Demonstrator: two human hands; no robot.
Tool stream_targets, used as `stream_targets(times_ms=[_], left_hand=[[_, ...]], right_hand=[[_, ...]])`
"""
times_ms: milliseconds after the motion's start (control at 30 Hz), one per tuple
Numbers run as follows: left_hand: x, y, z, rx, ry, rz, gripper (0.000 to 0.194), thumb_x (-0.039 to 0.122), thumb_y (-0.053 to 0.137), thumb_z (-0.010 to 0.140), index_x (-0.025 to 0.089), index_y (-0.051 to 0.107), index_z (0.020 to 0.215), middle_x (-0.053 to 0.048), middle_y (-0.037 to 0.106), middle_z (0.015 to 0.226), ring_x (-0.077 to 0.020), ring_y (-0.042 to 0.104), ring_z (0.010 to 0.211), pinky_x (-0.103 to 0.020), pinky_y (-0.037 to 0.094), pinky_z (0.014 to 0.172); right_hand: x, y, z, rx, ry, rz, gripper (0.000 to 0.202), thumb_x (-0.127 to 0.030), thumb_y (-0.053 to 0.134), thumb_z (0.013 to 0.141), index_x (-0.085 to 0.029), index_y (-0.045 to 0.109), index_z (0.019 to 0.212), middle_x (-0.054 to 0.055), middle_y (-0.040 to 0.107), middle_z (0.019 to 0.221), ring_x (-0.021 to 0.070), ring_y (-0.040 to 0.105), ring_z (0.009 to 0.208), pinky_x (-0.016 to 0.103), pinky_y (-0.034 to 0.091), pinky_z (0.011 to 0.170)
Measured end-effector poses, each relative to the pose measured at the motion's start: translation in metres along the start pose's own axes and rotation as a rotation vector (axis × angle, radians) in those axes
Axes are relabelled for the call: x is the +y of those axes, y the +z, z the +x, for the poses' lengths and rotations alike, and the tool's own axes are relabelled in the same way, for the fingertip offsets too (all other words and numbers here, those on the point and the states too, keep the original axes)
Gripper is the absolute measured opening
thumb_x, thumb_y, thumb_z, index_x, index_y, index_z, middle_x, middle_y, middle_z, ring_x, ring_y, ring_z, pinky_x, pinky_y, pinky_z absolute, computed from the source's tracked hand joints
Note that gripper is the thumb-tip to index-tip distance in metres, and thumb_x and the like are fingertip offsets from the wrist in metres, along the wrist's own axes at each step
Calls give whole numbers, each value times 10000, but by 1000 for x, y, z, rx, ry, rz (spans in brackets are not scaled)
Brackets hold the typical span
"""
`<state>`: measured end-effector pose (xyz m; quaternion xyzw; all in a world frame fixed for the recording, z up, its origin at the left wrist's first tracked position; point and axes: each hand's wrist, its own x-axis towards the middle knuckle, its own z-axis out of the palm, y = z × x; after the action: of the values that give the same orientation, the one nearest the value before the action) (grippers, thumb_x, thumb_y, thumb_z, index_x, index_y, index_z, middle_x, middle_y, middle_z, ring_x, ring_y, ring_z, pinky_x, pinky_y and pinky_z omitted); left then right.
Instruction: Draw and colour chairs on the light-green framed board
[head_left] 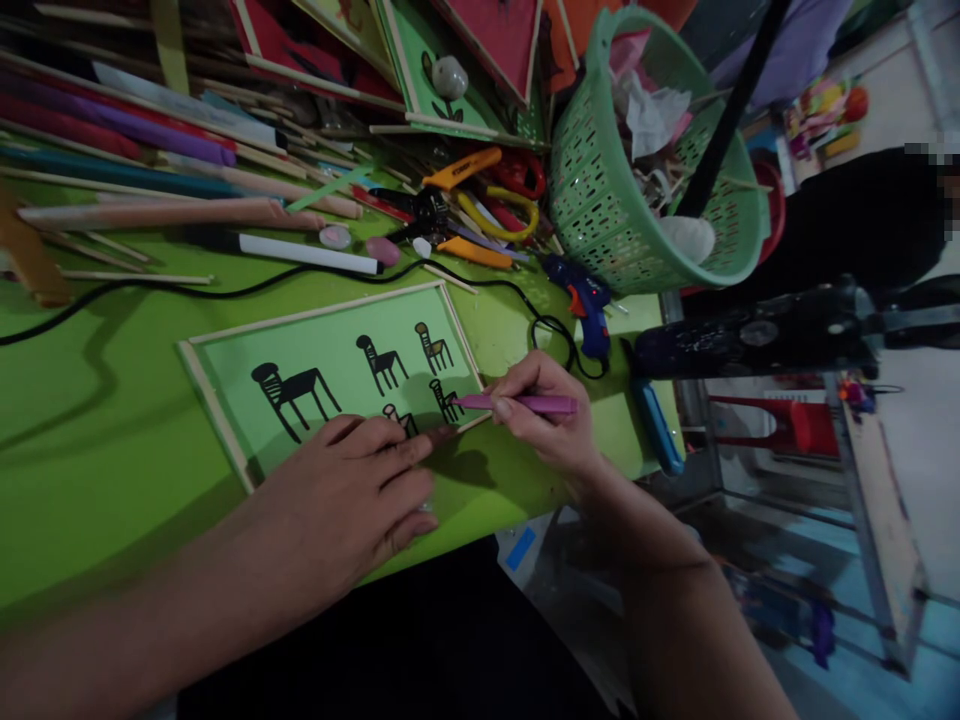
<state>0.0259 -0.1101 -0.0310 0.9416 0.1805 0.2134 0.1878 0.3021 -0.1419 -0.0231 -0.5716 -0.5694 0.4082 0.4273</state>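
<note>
A green card [337,350] edged with thin wooden sticks lies on the green table [90,430], with several black chair drawings on it. Between the thumb and fingers of my right hand [544,415] is a pink pen [551,404], its tip at the small chair drawing [444,400] near the card's right edge. My left hand [375,480] rests across the card's lower edge, fingers extended and partly covering a chair drawing. Nothing shows in its grasp.
Behind the card run a black cable [285,272] and a white marker [307,253]. Scissors, pliers [427,208] and sticks are heaped beyond. A blue glue gun [589,305] lies below a green basket [637,190]. A person in black is at the right.
</note>
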Motion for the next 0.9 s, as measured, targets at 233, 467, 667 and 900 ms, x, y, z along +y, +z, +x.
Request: stream_targets(times_ms=[233, 467, 667, 900], left_hand=[[1, 0, -1, -21, -32, -2, 383, 321, 397, 1184, 239, 712, 981, -29, 823, 1225, -272, 628, 1097, -429, 409, 933], [1, -1, 1, -27, -31, -3, 412, 325, 413, 1179, 239, 745, 951, -17, 830, 1201, -256, 642, 1080, -404, 418, 913], [2, 2, -2, -12, -49, -32, 345, 342, 468, 1159, 243, 720, 946, -13, 829, 1191, -254, 647, 1078, -396, 440, 906], [1, -3, 1, -39, -52, -22, 347, 326, 469, 1159, 244, 739, 956, 10, 835, 1182, -236, 662, 1077, -377, 445, 918]], right_hand=[[-2, 1, 0, 4, 7, -11, 195, -375, 831, 939, -247, 690, 898, -18, 686, 797, 144, 619, 683, 289, 480, 635], [-3, 1, 1, 10, -6, -27, 196, -383, 815, 948, -245, 691, 887, -10, 686, 786, 149, 621, 682, 289, 490, 636], [-3, 1, 1, -8, -14, -45, 207, -394, 831, 934, -249, 691, 885, -11, 688, 786, 151, 609, 684, 290, 484, 629], [-2, 1, 2, 34, -7, -44, 162, -341, 805, 941, -251, 679, 894, -20, 677, 774, 142, 600, 663, 289, 462, 616]])
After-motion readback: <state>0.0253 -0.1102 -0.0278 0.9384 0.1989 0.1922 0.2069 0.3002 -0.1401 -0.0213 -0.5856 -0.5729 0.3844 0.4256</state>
